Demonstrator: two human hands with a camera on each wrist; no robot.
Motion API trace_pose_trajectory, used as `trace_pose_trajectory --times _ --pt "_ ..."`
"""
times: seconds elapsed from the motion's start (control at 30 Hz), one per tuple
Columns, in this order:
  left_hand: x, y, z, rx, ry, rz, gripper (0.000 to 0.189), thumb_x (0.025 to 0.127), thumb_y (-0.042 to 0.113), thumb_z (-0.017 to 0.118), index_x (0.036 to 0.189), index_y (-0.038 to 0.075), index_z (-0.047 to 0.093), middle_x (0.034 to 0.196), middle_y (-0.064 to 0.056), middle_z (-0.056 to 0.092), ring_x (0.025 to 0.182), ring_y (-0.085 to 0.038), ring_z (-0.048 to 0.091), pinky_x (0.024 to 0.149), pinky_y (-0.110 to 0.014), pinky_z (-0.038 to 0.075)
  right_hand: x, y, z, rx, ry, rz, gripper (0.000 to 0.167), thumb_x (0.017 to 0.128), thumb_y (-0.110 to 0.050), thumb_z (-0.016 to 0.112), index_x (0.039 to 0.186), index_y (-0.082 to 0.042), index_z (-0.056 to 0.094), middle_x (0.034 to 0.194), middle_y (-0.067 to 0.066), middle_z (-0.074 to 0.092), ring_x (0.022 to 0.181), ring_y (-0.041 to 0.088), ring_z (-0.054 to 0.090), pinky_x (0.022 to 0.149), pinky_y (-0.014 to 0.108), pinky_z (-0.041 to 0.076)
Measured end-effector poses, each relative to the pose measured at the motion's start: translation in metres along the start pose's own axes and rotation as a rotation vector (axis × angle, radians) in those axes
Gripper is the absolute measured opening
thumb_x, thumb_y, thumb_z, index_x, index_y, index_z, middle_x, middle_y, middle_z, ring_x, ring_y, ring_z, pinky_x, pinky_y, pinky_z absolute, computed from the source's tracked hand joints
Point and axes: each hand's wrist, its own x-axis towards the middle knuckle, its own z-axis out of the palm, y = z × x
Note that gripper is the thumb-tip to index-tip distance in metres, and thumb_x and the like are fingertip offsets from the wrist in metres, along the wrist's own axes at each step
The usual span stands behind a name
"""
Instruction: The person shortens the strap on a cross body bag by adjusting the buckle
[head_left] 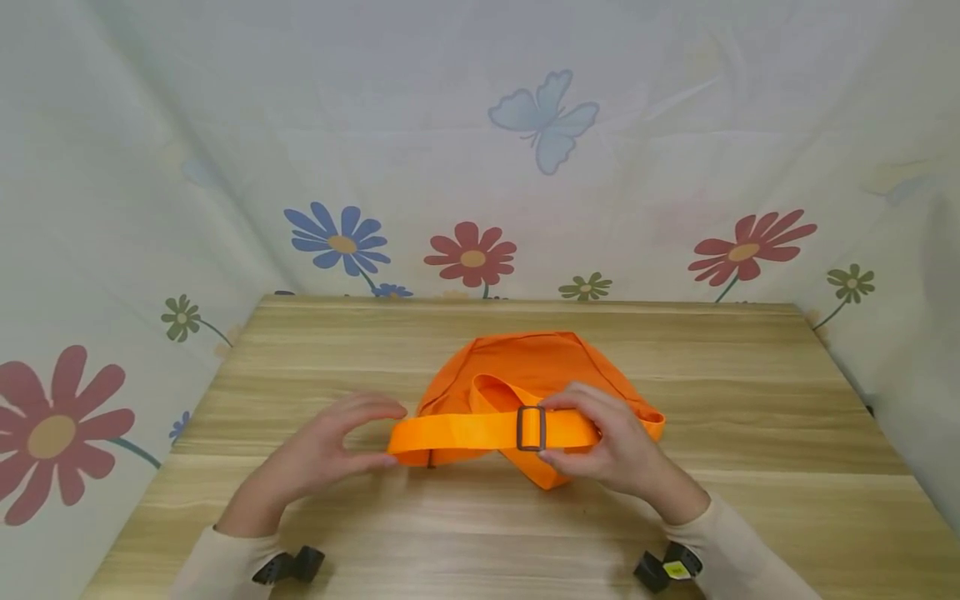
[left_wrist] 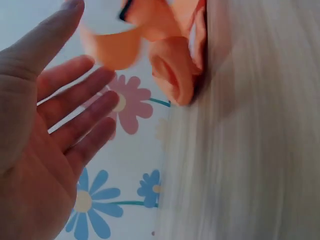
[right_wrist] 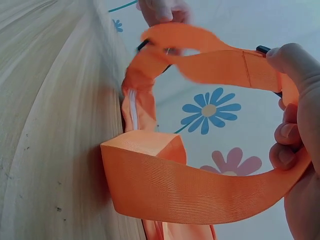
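An orange bag with a webbing strap, resembling a waist bag (head_left: 536, 354), sits on the table. Its strap (head_left: 465, 432) is raised in loops in front of the bag. My right hand (head_left: 611, 437) pinches the strap beside a dark slide buckle (head_left: 531, 428); in the right wrist view the thumb (right_wrist: 295, 62) lies at this buckle. At the strap's left bend is my left hand (head_left: 318, 454), its thumb and fingers spread apart. The left wrist view shows this hand (left_wrist: 50, 120) with extended fingers close to the blurred strap loop (left_wrist: 117, 47); contact is unclear.
The wood-grain table (head_left: 750, 500) reaches back to a pale cloth (head_left: 637, 192) printed with flowers and a butterfly. Cloth also hangs along both sides. A white zip (right_wrist: 133, 110) shows on the bag near the table surface.
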Motion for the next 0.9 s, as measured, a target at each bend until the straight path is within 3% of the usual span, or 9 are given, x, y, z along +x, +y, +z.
trace_pose_trajectory --times 0.13,0.27,0.53,0.7,0.9 --pt "0.012 0.014 0.004 -0.015 -0.074 -0.064 0.052 0.090 0.028 0.089 0.138 0.020 0.071 0.137 0.004 0.073 0.130 -0.024 0.067 0.109 -0.054 0.057 0.002 -0.001 0.001 0.002 -0.005 0.011 0.053 0.079 -0.004 0.093 0.126 -0.015 0.071 0.108 0.001 0.068 0.083 0.010 0.062 0.064 0.026 0.060" --pt "0.033 0.037 0.017 -0.036 -0.051 -0.010 0.045 0.095 0.027 0.084 0.138 0.018 0.070 0.131 0.000 0.075 0.122 -0.025 0.070 0.106 -0.050 0.059 0.003 -0.001 0.003 0.004 -0.007 0.005 0.052 0.079 -0.004 0.092 0.125 -0.014 0.071 0.107 0.001 0.068 0.082 0.010 0.061 0.062 0.025 0.059" --pt "0.068 0.078 0.051 -0.034 -0.052 0.028 0.061 0.089 0.034 0.090 0.141 0.013 0.067 0.136 0.000 0.072 0.123 -0.020 0.067 0.107 -0.043 0.060 0.006 -0.002 0.008 0.013 -0.003 -0.034 0.052 0.080 -0.005 0.093 0.125 -0.014 0.071 0.108 0.003 0.069 0.083 0.011 0.062 0.064 0.025 0.059" --pt "0.075 0.085 0.063 -0.099 -0.084 -0.002 0.064 0.092 0.034 0.087 0.148 0.015 0.062 0.143 0.001 0.070 0.127 -0.020 0.067 0.112 -0.045 0.057 0.007 -0.002 0.010 0.029 0.004 -0.042 0.053 0.079 -0.003 0.092 0.126 -0.012 0.070 0.109 0.005 0.070 0.084 0.012 0.062 0.064 0.025 0.059" --pt "0.076 0.084 0.067 -0.191 -0.069 -0.015 0.057 0.096 0.030 0.084 0.146 0.013 0.063 0.140 -0.001 0.071 0.124 -0.019 0.068 0.112 -0.042 0.057 0.006 0.000 0.009 0.014 -0.004 -0.067 0.055 0.081 -0.003 0.092 0.130 -0.010 0.069 0.110 0.005 0.069 0.087 0.012 0.062 0.068 0.024 0.060"
